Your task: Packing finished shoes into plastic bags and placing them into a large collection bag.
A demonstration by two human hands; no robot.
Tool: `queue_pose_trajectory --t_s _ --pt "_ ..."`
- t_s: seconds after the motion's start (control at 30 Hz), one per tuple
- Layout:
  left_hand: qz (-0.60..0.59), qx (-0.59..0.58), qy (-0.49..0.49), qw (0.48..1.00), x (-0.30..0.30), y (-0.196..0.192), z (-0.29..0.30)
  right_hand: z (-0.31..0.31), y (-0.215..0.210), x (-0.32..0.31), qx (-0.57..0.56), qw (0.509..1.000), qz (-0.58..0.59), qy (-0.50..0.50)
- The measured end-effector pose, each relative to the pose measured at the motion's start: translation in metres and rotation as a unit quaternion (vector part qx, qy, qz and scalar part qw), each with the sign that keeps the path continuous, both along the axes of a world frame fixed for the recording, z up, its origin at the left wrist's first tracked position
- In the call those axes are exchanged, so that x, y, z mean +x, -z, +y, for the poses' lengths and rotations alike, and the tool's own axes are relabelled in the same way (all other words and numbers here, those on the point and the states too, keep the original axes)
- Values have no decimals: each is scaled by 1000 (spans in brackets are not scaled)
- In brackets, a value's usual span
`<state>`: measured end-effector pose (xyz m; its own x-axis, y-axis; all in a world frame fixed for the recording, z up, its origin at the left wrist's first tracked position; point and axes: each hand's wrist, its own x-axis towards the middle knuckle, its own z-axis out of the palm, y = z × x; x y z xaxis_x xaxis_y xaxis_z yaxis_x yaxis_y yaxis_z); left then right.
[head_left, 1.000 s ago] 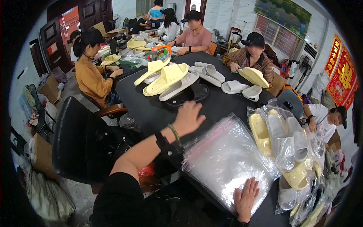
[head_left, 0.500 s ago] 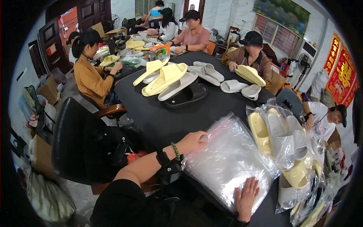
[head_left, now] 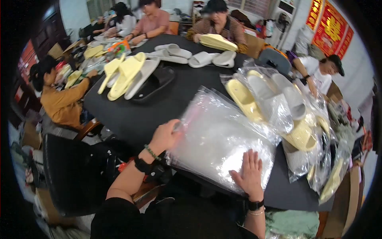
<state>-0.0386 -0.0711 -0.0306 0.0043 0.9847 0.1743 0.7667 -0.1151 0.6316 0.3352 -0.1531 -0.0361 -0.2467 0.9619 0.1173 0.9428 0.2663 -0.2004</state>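
A flat stack of clear plastic bags (head_left: 215, 139) lies on the near part of the black table, with a pinkish strip along its left edge. My left hand (head_left: 166, 136) is closed on that edge, fingers curled over the plastic; the thumb side touches the pink strip. Flat on the stack's near right part rests my right hand (head_left: 250, 174), its fingers stretched out. Just right of the stack is a pile of bagged slippers, a yellow slipper (head_left: 243, 98) and a grey slipper (head_left: 293, 95) among them.
Loose yellow slippers (head_left: 128, 75) lean on a grey one and a black slipper (head_left: 156, 85) at the table's far left. Grey slippers (head_left: 202, 59) lie farther back. A black chair (head_left: 65, 171) stands at my left. Several people sit around, one person (head_left: 219, 28) holding yellow slippers across the table.
My view has swung right and down, so the table and slippers appear farther left and higher. My left hand still grips the bag edge; my right hand stays flat on the stack.
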Motion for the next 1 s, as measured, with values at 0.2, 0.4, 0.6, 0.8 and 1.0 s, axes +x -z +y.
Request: queue_pose_trajectory --t_s 0.2,0.4,0.6,0.8,1.0 --pt "172 230 54 956 51 -65 -31 -2 -2 2 16 1000 -14 16" --pt "145 154 293 932 109 -36 -46 -1 6 3 38 999 -31 11" --pt "220 120 293 923 118 14 -52 0 3 -1 19 1000 -16 5" --pt "229 114 291 922 120 22 -54 -6 2 3 -3 1000 -6 11" --pt "231 106 293 922 115 24 -56 -5 -3 0 -31 1000 -5 1"
